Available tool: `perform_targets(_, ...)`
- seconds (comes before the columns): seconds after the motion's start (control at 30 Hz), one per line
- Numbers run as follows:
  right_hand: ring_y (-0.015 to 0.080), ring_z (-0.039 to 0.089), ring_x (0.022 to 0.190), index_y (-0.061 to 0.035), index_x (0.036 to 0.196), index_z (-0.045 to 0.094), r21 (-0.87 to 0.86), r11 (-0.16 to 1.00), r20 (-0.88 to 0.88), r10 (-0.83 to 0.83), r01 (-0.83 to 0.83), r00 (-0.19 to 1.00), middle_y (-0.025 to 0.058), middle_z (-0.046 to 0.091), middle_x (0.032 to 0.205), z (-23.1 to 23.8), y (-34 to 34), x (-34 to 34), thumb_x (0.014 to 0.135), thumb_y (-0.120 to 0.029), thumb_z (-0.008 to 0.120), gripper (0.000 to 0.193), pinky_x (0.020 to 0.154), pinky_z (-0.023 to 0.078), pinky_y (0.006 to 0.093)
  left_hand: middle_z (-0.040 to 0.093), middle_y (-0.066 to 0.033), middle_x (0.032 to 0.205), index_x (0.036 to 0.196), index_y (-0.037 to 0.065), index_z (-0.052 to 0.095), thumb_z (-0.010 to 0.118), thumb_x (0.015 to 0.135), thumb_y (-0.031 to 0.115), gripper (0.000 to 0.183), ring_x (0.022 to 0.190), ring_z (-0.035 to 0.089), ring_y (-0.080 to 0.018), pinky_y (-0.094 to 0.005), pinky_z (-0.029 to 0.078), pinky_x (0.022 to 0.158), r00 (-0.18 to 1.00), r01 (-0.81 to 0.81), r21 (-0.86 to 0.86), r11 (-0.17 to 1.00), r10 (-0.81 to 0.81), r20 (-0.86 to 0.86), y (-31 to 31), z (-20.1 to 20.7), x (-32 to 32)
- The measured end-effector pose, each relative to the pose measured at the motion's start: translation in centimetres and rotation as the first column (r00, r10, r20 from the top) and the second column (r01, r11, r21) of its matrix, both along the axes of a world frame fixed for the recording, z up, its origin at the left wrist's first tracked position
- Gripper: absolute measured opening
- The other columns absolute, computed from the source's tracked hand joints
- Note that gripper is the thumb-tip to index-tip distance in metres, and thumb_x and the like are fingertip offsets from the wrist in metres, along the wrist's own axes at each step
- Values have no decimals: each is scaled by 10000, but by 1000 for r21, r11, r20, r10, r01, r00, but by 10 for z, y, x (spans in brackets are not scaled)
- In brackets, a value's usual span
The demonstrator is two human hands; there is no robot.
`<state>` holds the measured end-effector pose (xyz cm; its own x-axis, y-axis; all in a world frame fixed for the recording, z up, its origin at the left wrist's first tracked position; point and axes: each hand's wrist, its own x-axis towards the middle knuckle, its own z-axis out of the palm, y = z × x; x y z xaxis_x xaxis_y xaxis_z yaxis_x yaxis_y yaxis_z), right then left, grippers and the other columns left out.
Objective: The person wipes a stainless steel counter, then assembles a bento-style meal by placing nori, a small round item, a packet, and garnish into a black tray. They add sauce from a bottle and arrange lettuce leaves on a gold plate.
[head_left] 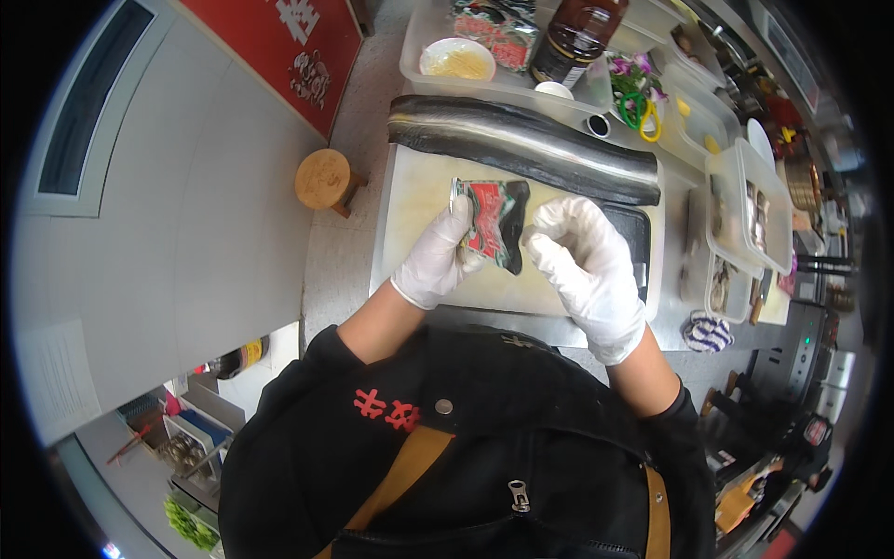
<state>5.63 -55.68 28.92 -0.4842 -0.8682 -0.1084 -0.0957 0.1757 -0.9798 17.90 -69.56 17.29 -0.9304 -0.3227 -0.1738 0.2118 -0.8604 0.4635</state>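
Note:
Over the white cutting board (428, 177) my left hand (438, 252), in a white glove, holds a small red, green and black packet (489, 219) by its left side. My right hand (591, 270), also white-gloved, is just to the right of the packet. Its fingers are curled with thumb and fingertips together; what they pinch, if anything, is too small to tell. Beyond both hands a long, dark, glossy trough-like piece (521, 140) with a pale streak lies across the board. Part of a black tray (629, 228) shows behind my right hand.
At the back, a clear plastic bin (414, 70) holds a white bowl (456, 61), more packets and a dark bottle (577, 37). Green-and-yellow-handled scissors (643, 116) lie beside flowers. Clear food tubs (750, 210) stand right; a wooden stool (326, 177) left. Another person (805, 447) is far right.

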Motion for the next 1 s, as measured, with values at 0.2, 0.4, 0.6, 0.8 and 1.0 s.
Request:
perform_targets(0.2, 84, 597, 706, -23, 1010, 594, -107, 981, -11, -167, 165, 986, 29, 644, 805, -2, 7, 6, 924, -67, 656, 115, 647, 489, 240, 665, 8, 1031, 1291, 97, 555, 542, 986, 508, 512, 791, 624, -46, -178, 515, 610, 994, 1, -30, 1000, 2, 114, 8, 4, 2)
perform_targets(0.4, 238, 633, 784, 18, 962, 642, -79, 997, -478, -62, 28, 876, 124, 633, 877, -16, 19, 0, 901, -24, 643, 74, 704, 510, 307, 673, 11, 951, 1262, 114, 571, 520, 1018, 464, 430, 678, 607, -57, -200, 466, 521, 981, -117, -113, 987, 133, 141, 12, -8, 11)
perform_targets(0.6, 269, 543, 818, 44, 909, 664, 114, 993, -127, 25, -10, 992, 147, 565, 856, -62, 46, -9, 903, -67, 614, 121, 808, 448, 371, 662, -10, 833, 1194, 61, 607, 346, 1063, 515, 540, 603, 573, -73, -211, 465, 512, 984, 27, -349, 937, 37, 177, 29, -19, 29)
perform_targets(0.8, 351, 563, 740, 19, 860, 635, 65, 991, -177, -107, 120, 978, 208, 612, 784, -133, 78, 10, 913, -72, 544, 140, 757, 443, 434, 673, -7, 855, 1133, 40, 628, 431, 1074, 348, 370, 685, 627, -59, -217, 497, 547, 915, 72, -496, 866, 140, 378, 47, -41, 29)
perform_targets(1.0, 246, 558, 784, 17, 846, 625, 188, 926, 50, -342, 327, 939, 123, 584, 828, -133, 121, 10, 895, -58, 582, 99, 753, 469, 386, 692, 11, 871, 1025, 50, 666, 542, 1043, 229, 218, 712, 646, -43, -202, 507, 602, 858, -22, -419, 908, 232, 458, 51, -62, 21)
